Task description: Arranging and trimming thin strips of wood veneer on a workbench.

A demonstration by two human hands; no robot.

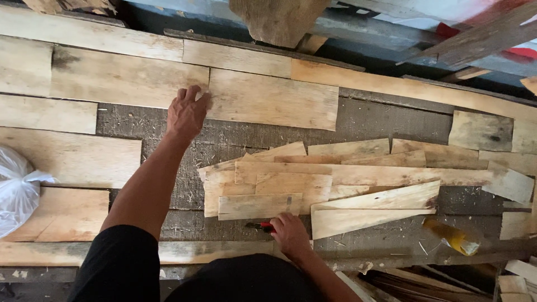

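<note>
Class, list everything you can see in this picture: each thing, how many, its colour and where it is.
Wood pieces: a loose pile, pale tan, centre.
Flat boards: several, weathered tan, across the dark surface.
Red-handled tool: one, red and black, under the right hand.
Plastic bag: one, clear white, left edge.
Yellowish bottle: one, lower right.
Left hand: one, pressed on a board's edge.
Right hand: one, on the tool.
</note>
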